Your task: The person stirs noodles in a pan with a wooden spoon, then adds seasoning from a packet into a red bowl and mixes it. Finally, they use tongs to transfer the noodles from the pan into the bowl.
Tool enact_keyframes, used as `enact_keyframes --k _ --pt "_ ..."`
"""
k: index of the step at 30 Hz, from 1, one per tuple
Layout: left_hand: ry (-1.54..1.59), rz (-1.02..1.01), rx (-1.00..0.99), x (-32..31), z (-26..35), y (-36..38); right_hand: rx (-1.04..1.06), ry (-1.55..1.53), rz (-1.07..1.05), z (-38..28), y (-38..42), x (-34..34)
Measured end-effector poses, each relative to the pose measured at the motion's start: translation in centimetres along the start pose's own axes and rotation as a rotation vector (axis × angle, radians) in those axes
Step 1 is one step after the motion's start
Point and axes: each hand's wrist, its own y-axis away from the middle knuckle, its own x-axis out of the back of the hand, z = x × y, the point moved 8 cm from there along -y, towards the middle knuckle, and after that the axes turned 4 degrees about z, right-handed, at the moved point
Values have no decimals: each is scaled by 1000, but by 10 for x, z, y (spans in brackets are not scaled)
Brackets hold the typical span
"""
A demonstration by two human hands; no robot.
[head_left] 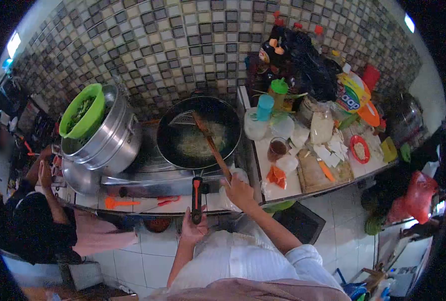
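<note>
My right hand is closed around the handle of a wooden spatula, whose far end reaches into a black wok on the stove. Shallow oil or liquid with pale bits lies in the wok, and a wire skimmer rests at its back left. Just below the wok's black and red handle, my left hand is held palm up with its fingers apart, holding nothing. Its fingertips are close to the handle; whether they touch it I cannot tell.
A steel pot bears a green basket of leaves. Right of the stove are a cutting board, a knife with an orange handle, jars and a red bowl. Another person is at the left.
</note>
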Motion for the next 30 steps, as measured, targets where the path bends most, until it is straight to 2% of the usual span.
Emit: enact_keyframes --k 2,4,5,6,8,10,11,12,13,14,15,16,17,18,19,20,21,23,25,27,28,29,30 --pt "121 -139 54 -5 -4 -4 -35 -88 -1 3 -6 -3" --pt "171 -81 102 2 -11 -8 -32 -324 -31 6 -13 -9" --pt "228 -25 132 9 -16 -12 -47 -324 -23 8 -17 -11" --pt "222 -16 146 15 -19 -18 -32 -445 44 6 -19 -8" --pt "221 -11 335 26 -40 -32 -26 -567 119 7 -25 7" --pt "207 -23 364 17 -56 -38 -209 -938 -371 3 -24 -7" --pt "197 -42 382 12 -63 -41 -216 -940 -363 11 -26 -15" --pt "192 -38 390 9 -68 -43 -252 -1103 -411 18 -28 -35" --pt "117 -8 344 9 -71 -48 -284 -1264 -459 20 -27 -39" --pt "43 18 295 8 -73 -53 -285 -1264 -450 27 -28 -40" --pt "40 15 300 2 -78 -54 -170 -1257 -460 23 -28 -26" --pt "-78 25 243 -3 -79 -54 -55 -1247 -470 18 -26 -8" --pt "-194 33 185 -8 -81 -54 -56 -1245 -465 22 -20 7" --pt "-196 31 189 -10 -87 -55 -39 -1031 -404 29 -14 27" --pt "-370 160 171 1 -92 -55 -25 -817 -343 42 -9 40" --pt "-542 287 154 9 -96 -57 215 -848 -298 48 -1 53" --pt "-542 283 162 -1 -106 -58 209 -843 -295 68 4 71" --pt "-1169 156 223 -30 -136 -60 193 -1099 -526 95 31 124" --pt "-1262 98 192 -59 -175 -73 43 -1252 -439 159 43 194" --pt "-1355 47 157 -97 -212 -81 -180 -1161 -73 265 42 242" --pt "-1351 50 167 -122 -229 -87 -203 -867 122 325 38 262" --pt "-1348 55 177 -138 -243 -96 -348 -562 392 392 46 283" --pt "-1345 50 182 -141 -256 -113 -512 -321 500 438 46 300"
